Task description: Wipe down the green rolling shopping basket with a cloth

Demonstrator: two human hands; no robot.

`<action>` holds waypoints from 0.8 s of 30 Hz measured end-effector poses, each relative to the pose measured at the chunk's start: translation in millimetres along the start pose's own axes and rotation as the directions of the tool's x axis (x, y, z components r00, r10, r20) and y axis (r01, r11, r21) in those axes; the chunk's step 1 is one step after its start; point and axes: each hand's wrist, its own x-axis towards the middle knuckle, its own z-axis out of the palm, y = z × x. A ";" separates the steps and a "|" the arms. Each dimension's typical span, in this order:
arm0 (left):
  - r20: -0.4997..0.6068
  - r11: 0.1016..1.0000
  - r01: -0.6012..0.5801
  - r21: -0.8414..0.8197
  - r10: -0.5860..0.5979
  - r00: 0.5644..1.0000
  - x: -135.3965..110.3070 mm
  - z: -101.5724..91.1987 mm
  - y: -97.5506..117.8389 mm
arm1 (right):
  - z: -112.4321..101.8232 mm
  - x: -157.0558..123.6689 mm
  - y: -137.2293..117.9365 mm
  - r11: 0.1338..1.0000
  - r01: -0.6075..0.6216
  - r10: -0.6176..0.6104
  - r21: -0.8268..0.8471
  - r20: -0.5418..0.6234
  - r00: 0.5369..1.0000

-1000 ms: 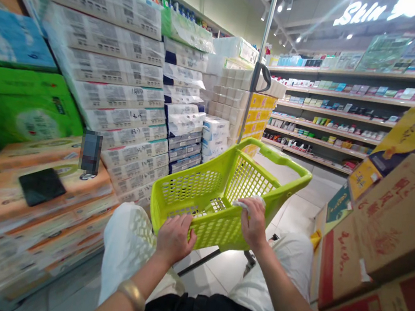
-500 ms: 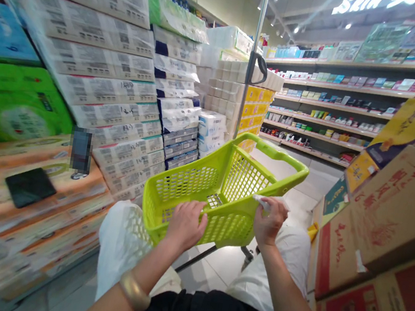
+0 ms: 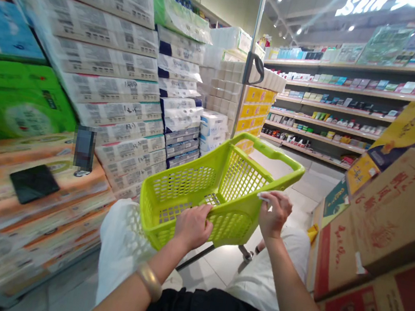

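Note:
A lime-green plastic shopping basket (image 3: 187, 189) on a wheeled frame stands in front of my knees in a shop aisle. My left hand (image 3: 193, 226) is closed over the basket's near rim. My right hand (image 3: 274, 215) is closed on a small white cloth or tissue (image 3: 265, 197) and presses it against the basket's right rim. The basket's metal pull handle (image 3: 251, 58) rises straight up behind it. I cannot see anything inside the basket.
Stacked packs of tissue and paper goods (image 3: 115, 95) fill the left side, with a black phone (image 3: 34, 183) lying on an orange pack. Brown and red cartons (image 3: 389, 219) are piled at the right. Product shelves (image 3: 322, 115) line the far wall beyond a tiled floor.
My right hand with the white cloth has slid from the basket's near rim to its right rim. My left hand has shifted rightwards along the near rim. The basket has tilted a little.

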 end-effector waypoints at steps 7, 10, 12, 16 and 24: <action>0.005 1.000 -0.010 0.015 0.010 1.000 0.6 1.5 -1.0 | 15.9 -31.3 -58.2 0.971 0.059 -0.111 0.231 0.218 0.970; 0.010 1.000 -0.021 0.022 0.021 1.000 0.9 1.7 -2.9 | 17.4 -40.0 -68.2 0.944 0.162 -0.249 0.287 0.300 0.921; 0.012 0.999 -0.022 0.023 0.022 1.000 0.7 1.9 -3.7 | 14.3 -34.5 -56.1 0.948 0.194 -0.270 0.252 0.313 0.911; 0.000 1.000 -0.021 0.018 0.021 1.000 0.2 3.0 -3.3 | 2.3 -7.5 -16.9 0.988 0.126 -0.143 0.090 0.217 0.966; 0.022 0.999 -0.028 0.025 0.028 0.999 -0.2 2.0 -2.4 | -11.1 31.3 0.9 0.997 0.080 -0.079 -0.013 0.071 0.994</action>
